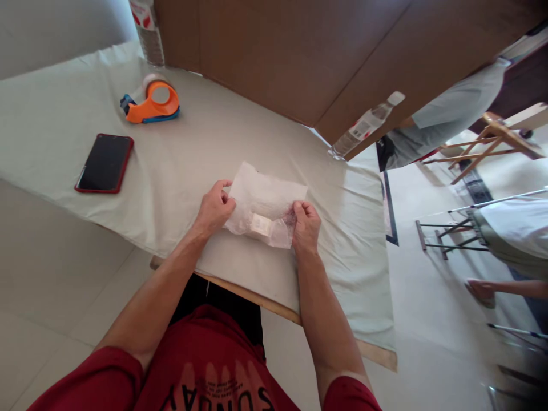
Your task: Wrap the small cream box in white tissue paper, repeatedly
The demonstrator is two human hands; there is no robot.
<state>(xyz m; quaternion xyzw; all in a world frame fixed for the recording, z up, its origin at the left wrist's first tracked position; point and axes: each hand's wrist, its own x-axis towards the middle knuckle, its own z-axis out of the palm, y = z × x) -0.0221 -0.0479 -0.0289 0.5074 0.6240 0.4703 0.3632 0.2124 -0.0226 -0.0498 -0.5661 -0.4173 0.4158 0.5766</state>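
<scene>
A white, translucent sheet of wrapping (269, 191), perhaps bubble wrap, is spread at the middle of the cloth-covered table. On its near part lies a small pale box (261, 225), with the wrapping's near edge around its sides. My left hand (216, 206) pinches the left edge of the sheet between thumb and fingers. The right edge is gripped by my right hand (306, 222), thumb against the curled fingers. Neither hand touches the box.
An orange tape dispenser (156, 103) and a dark tablet with a red case (105, 163) lie on the left of the table (180, 154). Two water bottles (152, 40) (366, 127) stand by a brown cardboard panel (274, 57). People and stools are at the right.
</scene>
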